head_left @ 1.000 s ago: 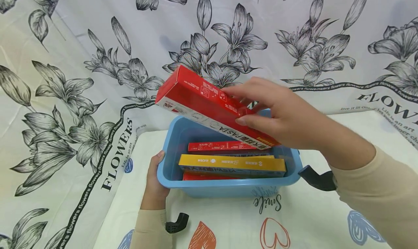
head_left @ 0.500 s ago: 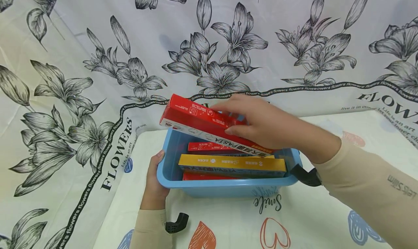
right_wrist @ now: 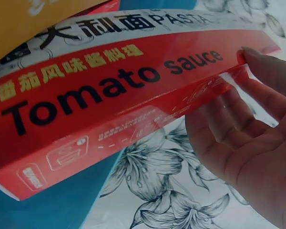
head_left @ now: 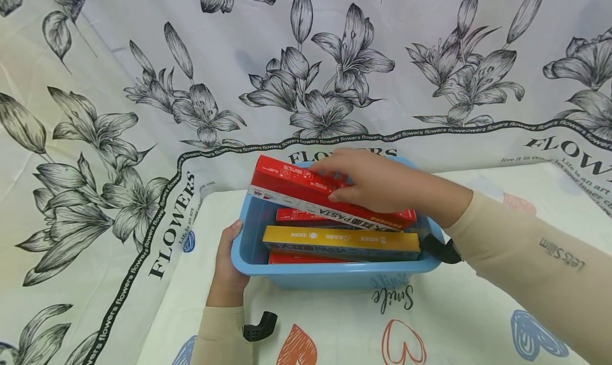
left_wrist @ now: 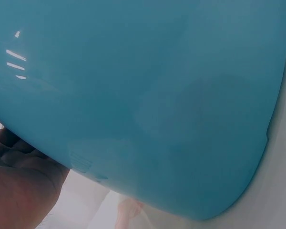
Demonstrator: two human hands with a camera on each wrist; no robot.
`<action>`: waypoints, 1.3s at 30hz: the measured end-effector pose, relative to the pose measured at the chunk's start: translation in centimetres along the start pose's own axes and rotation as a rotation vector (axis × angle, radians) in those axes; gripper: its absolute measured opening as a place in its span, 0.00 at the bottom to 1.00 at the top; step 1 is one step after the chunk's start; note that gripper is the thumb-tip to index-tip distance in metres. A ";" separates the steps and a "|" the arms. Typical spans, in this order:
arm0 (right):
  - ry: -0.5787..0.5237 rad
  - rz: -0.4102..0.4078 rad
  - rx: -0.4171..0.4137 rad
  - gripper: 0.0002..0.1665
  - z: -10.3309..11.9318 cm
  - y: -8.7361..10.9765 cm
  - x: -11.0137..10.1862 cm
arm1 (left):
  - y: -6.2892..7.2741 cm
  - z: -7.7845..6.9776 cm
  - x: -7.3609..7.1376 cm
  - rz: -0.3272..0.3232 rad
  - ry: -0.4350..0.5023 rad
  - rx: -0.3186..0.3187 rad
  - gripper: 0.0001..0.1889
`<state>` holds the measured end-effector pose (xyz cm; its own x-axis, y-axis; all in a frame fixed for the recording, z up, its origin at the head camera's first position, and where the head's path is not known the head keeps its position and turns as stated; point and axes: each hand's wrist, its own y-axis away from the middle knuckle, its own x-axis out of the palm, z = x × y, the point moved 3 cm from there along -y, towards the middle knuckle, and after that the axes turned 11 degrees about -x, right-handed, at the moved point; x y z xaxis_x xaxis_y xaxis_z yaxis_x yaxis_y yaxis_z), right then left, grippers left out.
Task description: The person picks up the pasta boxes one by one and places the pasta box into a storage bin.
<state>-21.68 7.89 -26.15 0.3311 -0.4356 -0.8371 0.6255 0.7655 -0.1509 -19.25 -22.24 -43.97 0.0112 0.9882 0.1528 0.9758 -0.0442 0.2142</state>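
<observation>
My right hand [head_left: 370,184] grips a long red pasta box [head_left: 291,187] with "PASTA" on its white side, thumb on the near side and fingers over the far side. The box tilts, its left end raised above the rim and its right end low inside a blue plastic bin [head_left: 334,269]. "Tomato sauce" shows on its red face in the right wrist view. At the bin's left end my left hand [head_left: 228,272] holds the rim, thumb on top. In the left wrist view the bin's wall hides part of that hand [left_wrist: 26,176].
Inside the bin a yellow pasta box [head_left: 339,237] lies lengthwise between red boxes, one red box [head_left: 298,215] behind it and another red box [head_left: 301,258] in front. A white cloth [head_left: 344,333] with printed hearts lies under the bin. Behind hangs a flower-printed curtain [head_left: 191,62].
My right hand has lowered the red pasta box towards the bin, slightly leftward, and its right end has dropped inside. My left hand has stayed at the rim.
</observation>
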 end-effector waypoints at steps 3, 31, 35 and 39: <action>0.004 0.037 0.037 0.37 -0.4 -0.4 0.3 | 0.0 0.1 0.0 0.006 0.003 0.012 0.43; 0.159 0.256 0.129 0.35 -2.5 -3.4 3.9 | -0.1 0.1 0.3 0.025 -0.027 0.065 0.41; 0.155 0.247 0.119 0.35 -2.5 -3.4 3.8 | -0.2 0.1 0.3 0.031 -0.027 0.063 0.42; 0.118 0.247 0.128 0.35 -2.5 -3.2 3.7 | 0.0 0.1 0.2 0.025 -0.027 0.051 0.42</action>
<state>-24.24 5.03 -30.04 0.4042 -0.1798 -0.8968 0.6226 0.7724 0.1257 -19.24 -22.06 -44.08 0.0405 0.9905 0.1314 0.9849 -0.0617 0.1615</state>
